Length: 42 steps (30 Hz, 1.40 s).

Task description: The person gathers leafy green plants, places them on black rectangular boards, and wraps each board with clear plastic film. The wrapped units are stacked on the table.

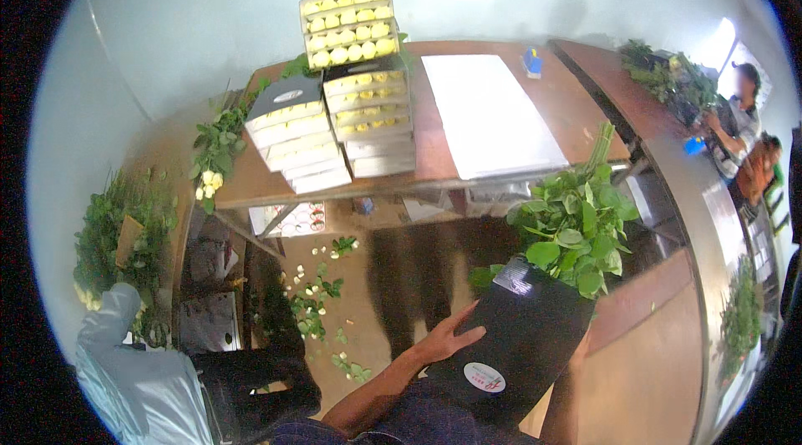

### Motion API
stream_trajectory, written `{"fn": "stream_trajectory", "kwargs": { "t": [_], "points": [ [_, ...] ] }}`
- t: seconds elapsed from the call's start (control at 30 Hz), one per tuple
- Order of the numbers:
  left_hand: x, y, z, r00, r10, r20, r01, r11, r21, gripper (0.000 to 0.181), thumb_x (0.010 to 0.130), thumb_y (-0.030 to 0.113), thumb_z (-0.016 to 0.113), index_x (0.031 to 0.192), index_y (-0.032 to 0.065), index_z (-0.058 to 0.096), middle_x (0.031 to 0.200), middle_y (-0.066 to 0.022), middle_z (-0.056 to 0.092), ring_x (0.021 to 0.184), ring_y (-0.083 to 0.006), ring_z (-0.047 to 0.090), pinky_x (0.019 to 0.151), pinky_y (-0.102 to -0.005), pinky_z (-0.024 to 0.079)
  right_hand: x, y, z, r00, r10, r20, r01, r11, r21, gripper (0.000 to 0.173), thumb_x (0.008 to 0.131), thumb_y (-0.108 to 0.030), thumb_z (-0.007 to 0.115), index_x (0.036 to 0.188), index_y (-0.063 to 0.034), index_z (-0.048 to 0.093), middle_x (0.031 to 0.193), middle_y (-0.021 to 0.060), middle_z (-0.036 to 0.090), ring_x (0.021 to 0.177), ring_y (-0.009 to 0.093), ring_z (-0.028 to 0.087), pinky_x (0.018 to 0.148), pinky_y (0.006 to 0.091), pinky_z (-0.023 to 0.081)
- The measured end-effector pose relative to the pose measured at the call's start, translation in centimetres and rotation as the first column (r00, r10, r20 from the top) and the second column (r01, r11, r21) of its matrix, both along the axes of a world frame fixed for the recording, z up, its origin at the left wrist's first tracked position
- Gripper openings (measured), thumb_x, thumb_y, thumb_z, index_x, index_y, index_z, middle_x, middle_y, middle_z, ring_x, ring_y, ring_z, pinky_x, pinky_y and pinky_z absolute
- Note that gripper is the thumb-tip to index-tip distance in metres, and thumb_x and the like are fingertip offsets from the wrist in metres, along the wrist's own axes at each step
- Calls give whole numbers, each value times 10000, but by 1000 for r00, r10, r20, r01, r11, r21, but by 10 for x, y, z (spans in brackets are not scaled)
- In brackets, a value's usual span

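Close to my body I hold a black flower wrap (pixel 526 332) bearing a white oval label and a smaller printed label. Green leafy stems (pixel 573 219) stick out of its far end, their cut ends over the table edge; any blooms inside are hidden. My left hand (pixel 448 335) grips the wrap's left side, fingers and thumb spread along it. At the right edge, my right hand (pixel 581 351) supports the wrap and is mostly hidden behind it. Ahead, a white sheet (pixel 495 113) lies on the brown table (pixel 432 151).
Stacked flower packs (pixel 369 100) with pale yellow blooms stand on the table, beside a blue tape dispenser (pixel 532 63). Fallen leaves and petals (pixel 313 301) litter the floor. A person in a light hooded top (pixel 144 382) is at left; others work at the right-hand bench (pixel 664 151).
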<state>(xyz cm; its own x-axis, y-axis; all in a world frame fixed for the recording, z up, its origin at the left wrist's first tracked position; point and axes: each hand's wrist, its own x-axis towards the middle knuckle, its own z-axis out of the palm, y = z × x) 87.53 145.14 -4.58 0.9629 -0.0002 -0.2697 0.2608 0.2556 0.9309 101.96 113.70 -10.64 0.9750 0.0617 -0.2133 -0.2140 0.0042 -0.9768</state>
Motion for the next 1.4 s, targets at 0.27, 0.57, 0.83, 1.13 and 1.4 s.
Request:
{"fn": "stream_trajectory", "kwargs": {
  "t": [0.27,0.57,0.83,1.13,1.4],
  "points": [
    [122,96,47,962,252,107,-259,964,57,721,944,284,659,1511,30,294,1502,-152,385,1379,-241,362,1145,-373,275,191,155,-8,991,76,-114,-38,953,302,475,1016,-416,414,1129,11,590,1073,166,638,903,236,635,695,341,518],
    [203,169,54,920,355,164,-368,928,57,731,936,274,668,1506,15,291,1501,-177,376,1386,-244,353,1150,-372,268,315,236,-31,958,227,-179,-182,954,237,497,1010,-431,424,1069,20,625,999,146,660,867,220,631,696,341,505],
    [263,206,43,913,402,61,-401,915,-29,627,944,193,645,1456,-24,356,1376,-140,493,1246,-205,477,1070,-334,367,387,284,-55,981,164,-107,-185,953,-239,575,993,-484,444,975,42,676,929,110,680,838,178,602,722,350,474],
    [372,186,11,976,214,-28,-216,965,-150,673,959,234,638,1492,-8,304,1349,-128,513,1223,-206,490,1047,-335,397,424,246,-16,947,71,-315,-62,997,38,469,983,-415,520,1080,20,665,927,74,675,869,158,602,770,314,479],
    [563,87,-59,990,52,131,-26,981,-192,747,971,291,620,1501,-48,218,1431,-151,435,1287,-204,424,1092,-328,332,608,154,-7,973,67,-223,-98,986,-132,415,985,-371,533,1093,9,660,939,75,680,863,156,607,758,315,490]
  ]
}}
